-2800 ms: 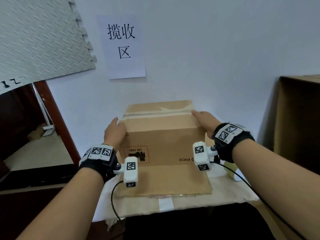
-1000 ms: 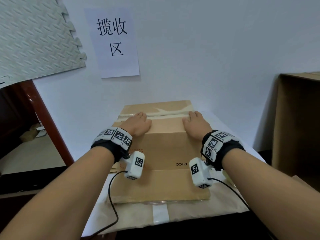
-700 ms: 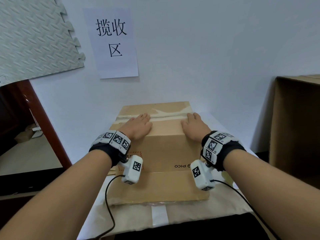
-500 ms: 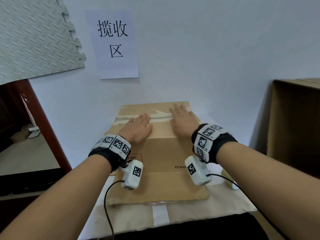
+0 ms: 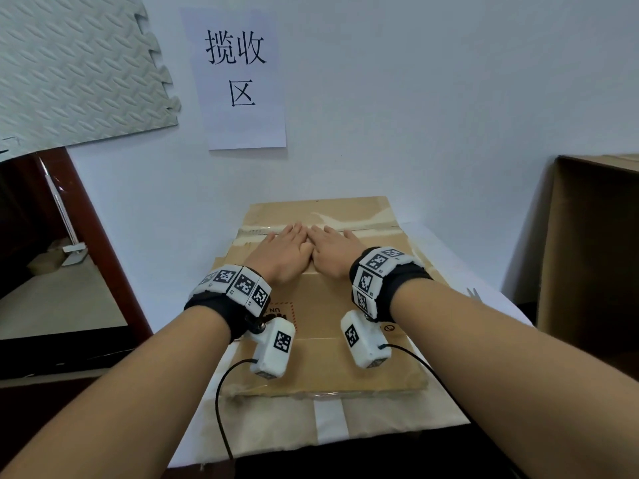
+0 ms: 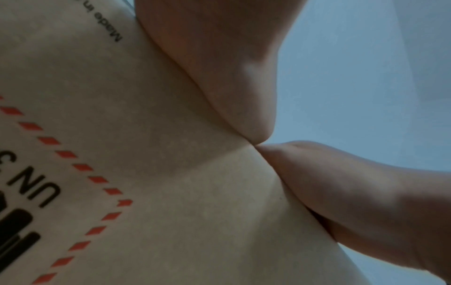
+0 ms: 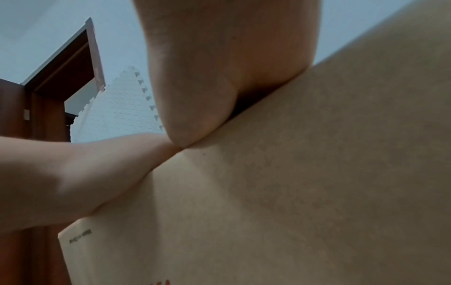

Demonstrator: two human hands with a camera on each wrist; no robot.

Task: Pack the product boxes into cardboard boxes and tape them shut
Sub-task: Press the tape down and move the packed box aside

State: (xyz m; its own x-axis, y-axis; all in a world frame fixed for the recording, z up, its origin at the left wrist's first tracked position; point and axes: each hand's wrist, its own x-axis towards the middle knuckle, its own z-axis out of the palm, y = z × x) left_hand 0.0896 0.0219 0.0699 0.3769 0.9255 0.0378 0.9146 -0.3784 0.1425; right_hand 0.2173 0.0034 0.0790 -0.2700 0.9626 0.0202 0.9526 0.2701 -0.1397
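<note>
A closed brown cardboard box (image 5: 332, 305) stands on the paper-covered table (image 5: 276, 430), with a strip of clear tape (image 5: 373, 227) along its top seam. My left hand (image 5: 284, 250) and right hand (image 5: 333, 252) lie flat side by side on the box top, fingers straight and pressing at the seam, thumbs touching. From the left wrist view, the heel of my left hand (image 6: 219, 57) rests on the box's front face (image 6: 122, 173) by its red dashed label. The right wrist view has my right hand (image 7: 219, 67) on the same box (image 7: 317, 192).
A tall open cardboard box (image 5: 594, 257) stands at the right. Scissors (image 5: 472, 293) lie on the table right of the box. A paper sign (image 5: 242, 77) and a foam mat (image 5: 76, 70) hang on the wall. A dark doorway (image 5: 41, 257) is at the left.
Both hands went from gripping the box's sides onto its top. They have since slid inward along the seam until they meet in the middle.
</note>
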